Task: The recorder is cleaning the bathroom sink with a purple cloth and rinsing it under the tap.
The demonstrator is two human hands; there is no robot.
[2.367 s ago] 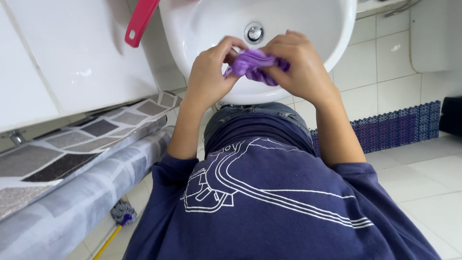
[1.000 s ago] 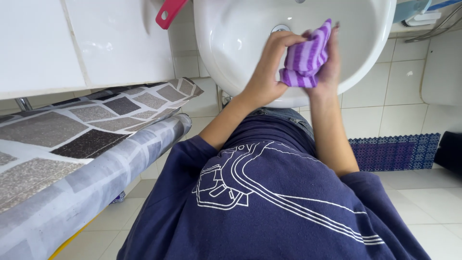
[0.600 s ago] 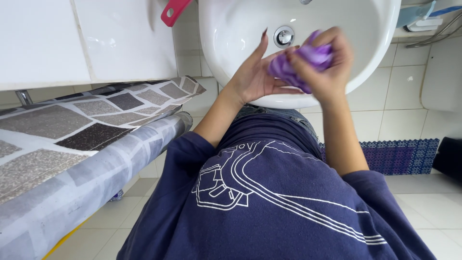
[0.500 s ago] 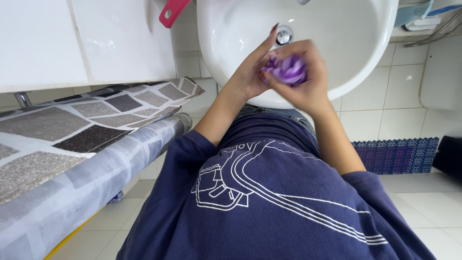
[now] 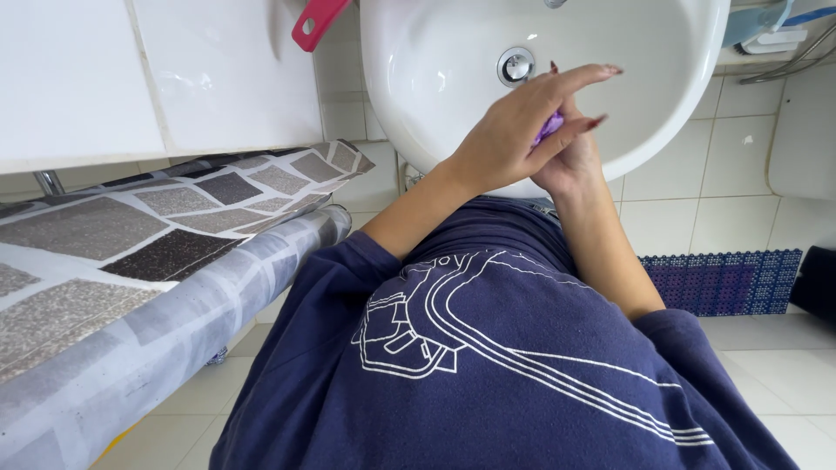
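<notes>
Hands meet over the near rim of the white sink [image 5: 435, 87]: left hand [image 5: 514, 130] lies flat, fingers straight, across the right hand [image 5: 570, 161], which closes on a purple cloth [image 5: 548, 128], barely showing between them.

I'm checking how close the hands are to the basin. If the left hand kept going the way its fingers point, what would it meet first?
Probably the white sink: the left hand points its fingers across the bowl toward the far wall beyond the drain. Depth is unclear.
</notes>
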